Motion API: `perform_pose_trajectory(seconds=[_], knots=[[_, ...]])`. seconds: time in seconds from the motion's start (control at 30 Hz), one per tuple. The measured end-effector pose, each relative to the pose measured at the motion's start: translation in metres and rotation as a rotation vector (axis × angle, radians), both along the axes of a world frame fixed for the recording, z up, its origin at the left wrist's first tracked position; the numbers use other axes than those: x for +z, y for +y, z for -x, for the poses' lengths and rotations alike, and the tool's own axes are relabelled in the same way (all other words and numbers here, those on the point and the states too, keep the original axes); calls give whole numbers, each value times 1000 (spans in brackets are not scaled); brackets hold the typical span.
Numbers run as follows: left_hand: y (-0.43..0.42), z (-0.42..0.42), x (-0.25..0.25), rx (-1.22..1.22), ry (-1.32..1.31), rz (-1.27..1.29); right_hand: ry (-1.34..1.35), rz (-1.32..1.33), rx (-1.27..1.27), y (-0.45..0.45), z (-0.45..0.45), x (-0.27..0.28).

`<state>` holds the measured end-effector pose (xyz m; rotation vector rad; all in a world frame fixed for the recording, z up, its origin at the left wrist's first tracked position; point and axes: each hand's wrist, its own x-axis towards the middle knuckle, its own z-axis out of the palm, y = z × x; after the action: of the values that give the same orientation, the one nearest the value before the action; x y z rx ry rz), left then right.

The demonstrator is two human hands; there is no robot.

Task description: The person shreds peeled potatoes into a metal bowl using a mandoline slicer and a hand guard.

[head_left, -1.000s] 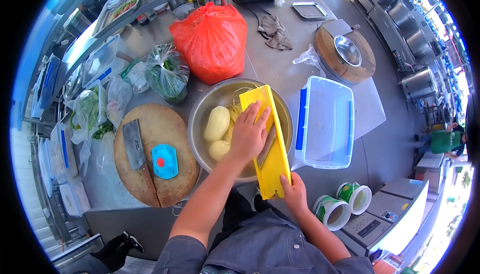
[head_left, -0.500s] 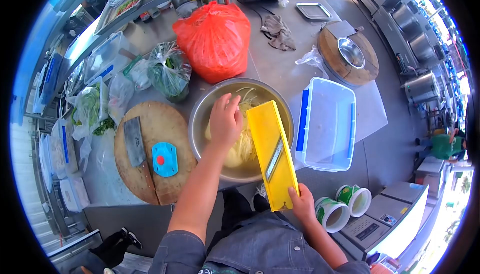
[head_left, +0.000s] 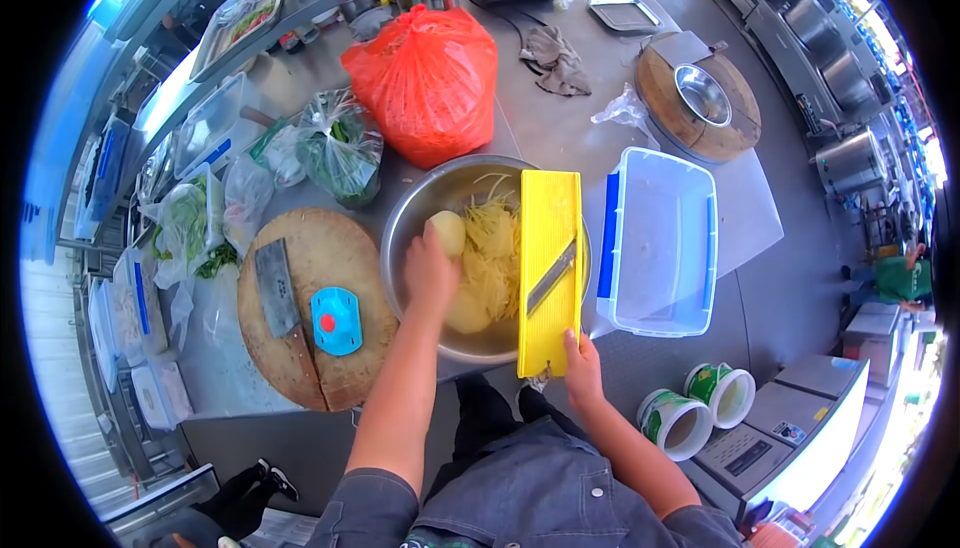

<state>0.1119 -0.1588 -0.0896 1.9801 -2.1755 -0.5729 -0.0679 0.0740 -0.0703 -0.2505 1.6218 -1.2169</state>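
Observation:
In the steel bowl (head_left: 398, 218), my left hand (head_left: 430, 270) has its fingers closed round a peeled potato (head_left: 449, 234) at the left side. Another peeled potato (head_left: 468, 312) lies lower in the bowl, beside a heap of pale yellow shreds (head_left: 492, 258). My right hand (head_left: 583, 373) grips the bottom end of a yellow slicer (head_left: 545, 332), whose slanted metal blade faces up. The slicer stands over the bowl's right side, nearly straight up and down in view.
Left of the bowl, a round board (head_left: 280, 358) bears a cleaver (head_left: 272, 288) and a blue holder (head_left: 337, 322). A clear box (head_left: 662, 248) is at the right, a red bag (head_left: 430, 83) behind. Part of another person (head_left: 240, 498) shows at lower left.
My left hand went from the slicer's face into the bowl and took hold of a potato. The slicer swung more upright and its top end moved right.

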Motion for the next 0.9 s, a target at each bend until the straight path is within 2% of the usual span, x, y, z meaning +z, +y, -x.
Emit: perform_pose_trajectory(seconds=[0.27, 0.37, 0.43, 0.47, 0.5, 0.57, 0.6, 0.63, 0.7, 0.77, 0.83, 0.9], knots=[[-25, 10, 8, -1, -73, -119, 55, -89, 10, -7, 1, 4], [-32, 1, 11, 116, 77, -166, 123, -99, 44, -3, 4, 0], [-33, -9, 15, 236, 548, -211, 137, 1, -2, 2, 6, 1], [-29, -15, 17, 255, 669, -230, 136, 1, -2, 3, 8, -2], [-24, -19, 24, 256, 667, -230, 202, 44, -45, 5, 10, -7], [-12, -33, 31, 260, 1395, -520, 265, 86, -86, 10, 18, -10], [-10, -44, 15, 180, 1597, -658, 316, 56, -85, 12, 24, -10], [-2, -44, 24, 182, 1598, -651, 367, 30, -83, 13, 31, -10], [17, -34, 44, 103, 1971, -887, 460, 86, -95, 15, 44, -11], [31, -23, 53, 84, 1991, -851, 647, 188, -121, 15, 52, -11], [42, -17, 54, 185, 2075, -853, 649, 172, -106, 5, 49, 23], [47, -16, 52, 170, 2051, -846, 476, 343, 49, 1, 47, 38]])
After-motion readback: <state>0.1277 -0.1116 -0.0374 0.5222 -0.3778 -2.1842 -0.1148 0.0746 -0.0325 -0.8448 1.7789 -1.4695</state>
